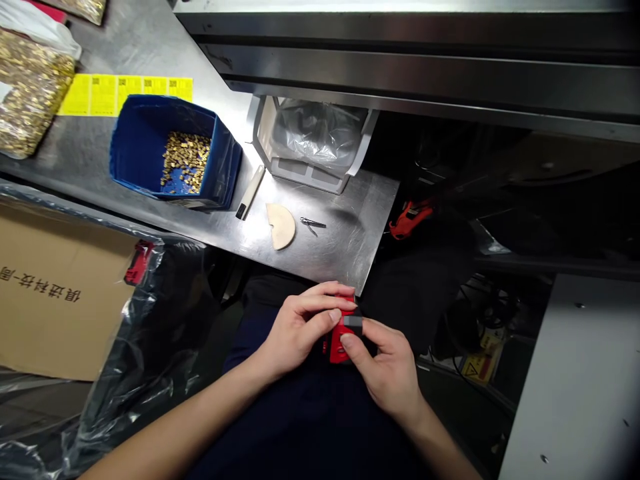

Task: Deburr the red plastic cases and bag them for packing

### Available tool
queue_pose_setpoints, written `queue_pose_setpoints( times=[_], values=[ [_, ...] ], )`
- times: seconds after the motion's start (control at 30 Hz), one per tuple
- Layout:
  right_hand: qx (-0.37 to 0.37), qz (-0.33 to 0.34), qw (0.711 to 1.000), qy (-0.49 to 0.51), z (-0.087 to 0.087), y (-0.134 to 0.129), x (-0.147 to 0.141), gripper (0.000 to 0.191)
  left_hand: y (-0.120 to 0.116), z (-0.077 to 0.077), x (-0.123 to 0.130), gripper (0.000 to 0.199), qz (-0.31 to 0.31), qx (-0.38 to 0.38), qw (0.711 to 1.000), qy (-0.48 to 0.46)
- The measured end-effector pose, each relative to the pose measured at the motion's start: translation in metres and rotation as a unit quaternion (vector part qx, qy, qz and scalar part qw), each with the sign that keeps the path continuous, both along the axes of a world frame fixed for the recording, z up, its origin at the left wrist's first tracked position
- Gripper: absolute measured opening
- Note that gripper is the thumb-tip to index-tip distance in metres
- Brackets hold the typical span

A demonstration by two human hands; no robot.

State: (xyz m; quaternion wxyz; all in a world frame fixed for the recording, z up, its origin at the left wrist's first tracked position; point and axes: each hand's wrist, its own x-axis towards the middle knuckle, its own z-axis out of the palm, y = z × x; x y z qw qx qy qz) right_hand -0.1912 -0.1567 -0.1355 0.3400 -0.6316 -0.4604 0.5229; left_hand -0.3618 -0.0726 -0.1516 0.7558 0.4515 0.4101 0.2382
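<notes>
A small red and black plastic part (pixel 339 352) is held between both hands above my lap, just off the table's front corner. My left hand (pixel 305 323) closes on its upper left side, thumb and fingers pressed to the red face. My right hand (pixel 387 363) pinches the part from the right, with its thumb on the front. The fingers cover much of the part, and its underside is hidden. A similar red and black part (pixel 139 263) lies by the carton at the left.
On the metal table (pixel 345 247) are a blue bin (pixel 225 163) of small brass pieces, a grey bin (pixel 310 175) with a plastic bag, a white-handled tool (pixel 251 192), a beige half-disc (pixel 281 227) and nail clippers (pixel 313 223). A metal beam (pixel 400 73) runs overhead. An orange-handled tool (pixel 411 219) is at right.
</notes>
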Motion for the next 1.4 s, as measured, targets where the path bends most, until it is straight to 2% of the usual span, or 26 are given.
queue_pose_setpoints(
  times=[0.1, 0.2, 0.4, 0.53, 0.7, 0.87, 1.07, 1.17, 1.23, 1.3, 1.4],
  values=[
    [-0.006, 0.003, 1.000, -0.008, -0.001, -0.001, -0.003, 0.018, -0.001, -0.001, 0.004, 0.030, 0.029, -0.019, 0.999, 0.032],
    [-0.006, 0.000, 1.000, -0.005, 0.000, -0.001, -0.006, 0.018, 0.000, -0.002, 0.002, 0.044, 0.025, -0.044, 0.999, 0.015],
    [-0.001, -0.016, 1.000, 0.025, 0.002, 0.002, -0.007, 0.016, 0.003, -0.001, -0.007, 0.029, -0.021, -0.018, 0.999, -0.039],
    [-0.015, -0.010, 1.000, -0.002, 0.000, 0.002, -0.006, 0.018, 0.002, 0.001, -0.002, 0.019, 0.012, 0.020, 1.000, 0.017],
    [-0.006, 0.002, 1.000, -0.023, -0.002, 0.000, -0.006, 0.027, -0.004, 0.001, 0.004, 0.018, 0.054, 0.077, 0.994, 0.052],
    [-0.044, -0.034, 0.998, -0.011, -0.003, 0.004, -0.009, 0.045, -0.009, 0.000, 0.004, 0.019, 0.067, 0.120, 0.989, 0.053],
    [-0.095, -0.100, 0.985, 0.106, -0.001, 0.007, -0.012, 0.052, -0.011, -0.004, 0.005, 0.033, 0.074, 0.067, 0.993, 0.066],
    [-0.104, -0.127, 0.980, 0.116, -0.005, 0.002, -0.013, 0.057, -0.010, -0.003, 0.006, 0.044, 0.073, 0.052, 0.994, 0.067],
    [-0.097, -0.136, 0.979, 0.121, -0.008, -0.002, -0.012, 0.061, -0.009, 0.000, 0.007, 0.045, 0.065, 0.040, 0.995, 0.059],
    [-0.079, -0.119, 0.980, 0.141, -0.008, -0.002, -0.009, 0.067, -0.008, 0.002, 0.007, 0.037, 0.055, 0.010, 0.998, 0.043],
    [-0.036, -0.032, 0.988, 0.148, -0.003, 0.002, -0.003, 0.066, -0.006, 0.001, 0.009, 0.035, 0.056, -0.087, 0.994, 0.022]
  ],
)
